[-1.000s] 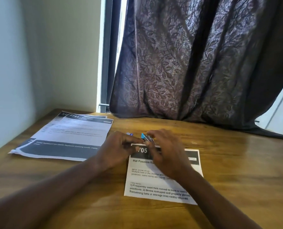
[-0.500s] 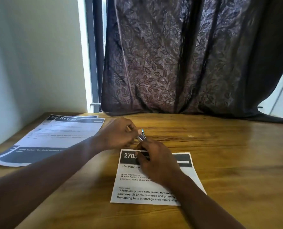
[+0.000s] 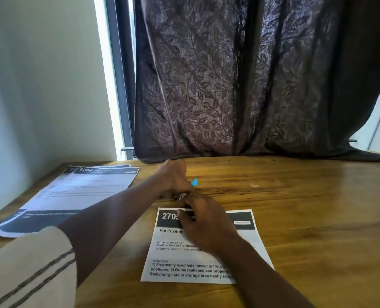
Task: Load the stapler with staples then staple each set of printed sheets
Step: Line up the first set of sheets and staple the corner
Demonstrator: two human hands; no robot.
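Working just beyond the top edge of the printed sheet numbered 2705 (image 3: 246,243), both hands are seen closed in on the small blue stapler (image 3: 194,182), which is held low over the wooden table (image 3: 306,218) between them. The left hand (image 3: 175,179) is wrapped round the body, only the blue end poking out to its right. It is likely held that way so the tool is steadied while the other hand does the fine work. The right hand (image 3: 204,223) is curled, its fingertips pinching the shiny metal part at the near end. Whether that is the magazine or a strip of staples cannot be told, as the fingers hide it. Loading is judged to be in hand and stapling not yet begun: the sheet is kept flat under the right wrist, ready, while the second set of sheets (image 3: 84,190) is parked well to the left by the wall. Against a second ago, the hands have been drawn off the sheet's dark header to just past its edge. Against half a second ago, the left hand is rolled more upright and the blue end shows broader. A striped sleeve (image 3: 29,267) has also come into view at lower left, and the papers lie as they did.
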